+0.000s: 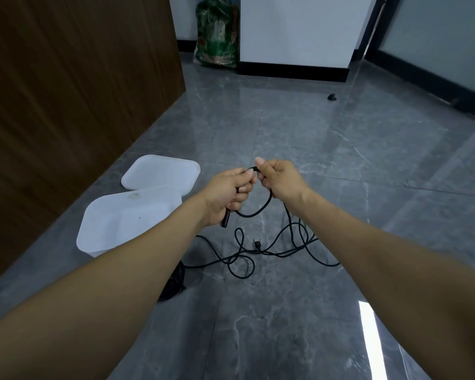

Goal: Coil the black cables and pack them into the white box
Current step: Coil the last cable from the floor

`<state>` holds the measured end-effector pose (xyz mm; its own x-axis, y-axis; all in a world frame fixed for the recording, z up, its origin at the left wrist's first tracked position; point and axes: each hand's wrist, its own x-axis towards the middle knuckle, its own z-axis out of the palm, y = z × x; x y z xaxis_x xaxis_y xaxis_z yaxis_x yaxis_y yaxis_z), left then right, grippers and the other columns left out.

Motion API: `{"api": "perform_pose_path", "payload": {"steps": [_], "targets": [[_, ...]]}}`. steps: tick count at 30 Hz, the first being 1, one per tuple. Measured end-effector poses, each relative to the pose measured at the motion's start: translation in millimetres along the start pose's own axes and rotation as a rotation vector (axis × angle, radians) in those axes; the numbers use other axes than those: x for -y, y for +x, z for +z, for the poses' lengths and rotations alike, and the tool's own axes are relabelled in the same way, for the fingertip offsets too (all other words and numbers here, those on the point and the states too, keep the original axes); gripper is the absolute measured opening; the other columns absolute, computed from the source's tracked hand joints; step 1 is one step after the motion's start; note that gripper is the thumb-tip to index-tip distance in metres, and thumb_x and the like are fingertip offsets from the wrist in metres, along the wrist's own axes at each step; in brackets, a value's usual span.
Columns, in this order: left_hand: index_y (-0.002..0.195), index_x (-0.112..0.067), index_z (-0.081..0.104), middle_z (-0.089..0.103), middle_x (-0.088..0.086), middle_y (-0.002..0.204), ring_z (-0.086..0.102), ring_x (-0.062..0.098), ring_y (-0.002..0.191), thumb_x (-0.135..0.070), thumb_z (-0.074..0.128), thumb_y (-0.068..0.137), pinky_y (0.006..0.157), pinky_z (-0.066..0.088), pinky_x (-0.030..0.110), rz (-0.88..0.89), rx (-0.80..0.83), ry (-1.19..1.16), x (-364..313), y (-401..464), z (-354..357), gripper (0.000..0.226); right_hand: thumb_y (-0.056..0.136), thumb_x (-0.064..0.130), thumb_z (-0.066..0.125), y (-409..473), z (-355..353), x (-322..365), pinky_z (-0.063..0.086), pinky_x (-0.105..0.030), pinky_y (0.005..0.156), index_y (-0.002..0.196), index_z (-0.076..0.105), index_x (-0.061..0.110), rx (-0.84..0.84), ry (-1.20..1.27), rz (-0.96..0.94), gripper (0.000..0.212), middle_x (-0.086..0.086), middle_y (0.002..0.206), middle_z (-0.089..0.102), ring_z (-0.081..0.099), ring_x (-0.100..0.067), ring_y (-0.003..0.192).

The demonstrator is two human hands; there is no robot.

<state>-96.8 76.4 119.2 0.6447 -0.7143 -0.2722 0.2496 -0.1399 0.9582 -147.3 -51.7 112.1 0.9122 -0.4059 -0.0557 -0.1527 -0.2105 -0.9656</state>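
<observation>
Both my hands hold one black cable (261, 209) above the grey floor. My left hand (228, 196) grips it near one end, and a plug sticks out below the fist. My right hand (279, 179) pinches the cable just to the right, so a short bend runs between the two hands. The rest of the cable hangs down and lies in loose tangled loops on the floor. A second bundle of black cable (173, 283) shows partly from under my left forearm. The white box (115, 223) stands open on the floor to the left.
The box's white lid (161, 174) lies flat just beyond the box. A dark wooden panel (66, 91) runs along the left. A green sack (217, 34) leans by a white wall at the back. A small black doorstop (331, 97) sits on the floor far right.
</observation>
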Motion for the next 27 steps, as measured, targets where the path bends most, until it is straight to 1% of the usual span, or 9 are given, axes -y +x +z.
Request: {"api": "perform_pose_path", "payload": {"steps": [2,5,7,9,13,19,23,25,27], "targets": [[0.075,-0.015,0.047,0.031,-0.011,0.046,0.02,0.0,0.037,-0.024,0.034,0.103,0.035,0.015,0.012,-0.005,0.028,0.079,-2.3,0.4,3.5,0.033,0.099,0.032,0.044,1.5,-2.1,-1.8,0.025,-0.012,0.037,0.061,0.048,0.012,-0.03,0.012,0.022,0.042,0.014,0.032,0.033,0.026,-0.002,0.032],[0.073,-0.017,0.044,0.028,-0.013,0.043,0.019,0.001,0.035,-0.027,0.031,0.103,0.034,0.015,0.013,-0.031,0.081,0.156,-3.4,-0.6,5.8,0.034,0.099,0.031,0.045,0.4,-4.6,-4.7,0.025,-0.013,0.036,0.061,0.048,0.012,-0.035,0.038,0.048,0.042,0.014,0.032,0.033,0.027,-0.002,0.034],[0.073,-0.018,0.044,0.027,-0.013,0.042,0.018,0.001,0.035,-0.03,0.031,0.103,0.034,0.015,0.013,-0.03,0.082,0.162,-2.7,-0.5,5.9,0.035,0.098,0.032,0.045,0.3,-5.7,-5.0,0.025,-0.013,0.036,0.061,0.048,0.012,-0.025,0.038,0.051,0.042,0.014,0.034,0.033,0.027,-0.003,0.035],[0.074,-0.016,0.046,0.028,-0.013,0.042,0.019,0.001,0.035,-0.032,0.032,0.103,0.035,0.016,0.013,-0.009,0.031,0.107,-0.1,1.4,5.0,0.036,0.098,0.032,0.045,1.9,-5.3,-4.4,0.025,-0.011,0.036,0.062,0.049,0.012,-0.027,0.038,0.044,0.042,0.014,0.032,0.033,0.028,-0.001,0.032],[0.076,-0.014,0.05,0.032,-0.012,0.044,0.023,0.0,0.035,-0.024,0.035,0.103,0.035,0.019,0.012,0.038,-0.044,-0.059,4.4,5.0,0.9,0.033,0.098,0.033,0.045,5.1,-1.2,-4.4,0.025,-0.008,0.037,0.063,0.049,0.013,-0.096,0.078,0.039,0.041,0.015,0.032,0.034,0.03,-0.001,0.03],[0.072,-0.016,0.044,0.028,-0.013,0.042,0.019,0.0,0.034,-0.026,0.032,0.103,0.034,0.017,0.012,0.04,-0.04,-0.048,2.5,4.4,-7.8,0.036,0.097,0.034,0.047,4.7,3.2,-2.0,0.028,-0.008,0.039,0.062,0.053,0.012,-0.071,0.081,0.013,0.041,0.011,0.04,0.04,0.034,0.0,0.032],[0.072,-0.016,0.045,0.027,-0.013,0.042,0.022,0.001,0.036,-0.028,0.033,0.103,0.038,0.026,0.013,0.053,-0.047,-0.075,3.0,3.5,-9.4,0.035,0.098,0.034,0.046,5.3,5.2,0.5,0.029,-0.007,0.039,0.064,0.052,0.013,-0.071,0.095,0.02,0.04,0.014,0.034,0.039,0.036,0.001,0.032],[0.073,-0.016,0.045,0.027,-0.013,0.042,0.021,0.001,0.036,-0.03,0.034,0.103,0.036,0.023,0.013,0.048,-0.049,-0.089,2.2,4.0,-10.7,0.035,0.097,0.035,0.046,6.2,7.0,1.4,0.029,-0.009,0.042,0.064,0.053,0.013,-0.075,0.113,0.02,0.04,0.013,0.039,0.04,0.034,0.0,0.033],[0.073,-0.017,0.045,0.026,-0.013,0.043,0.018,0.001,0.036,-0.03,0.034,0.103,0.034,0.017,0.013,0.042,-0.057,-0.098,1.6,5.0,-13.3,0.035,0.097,0.034,0.048,5.9,7.7,1.1,0.03,-0.014,0.044,0.065,0.056,0.013,-0.063,0.119,0.016,0.039,0.005,0.049,0.045,0.034,-0.001,0.035]]}}
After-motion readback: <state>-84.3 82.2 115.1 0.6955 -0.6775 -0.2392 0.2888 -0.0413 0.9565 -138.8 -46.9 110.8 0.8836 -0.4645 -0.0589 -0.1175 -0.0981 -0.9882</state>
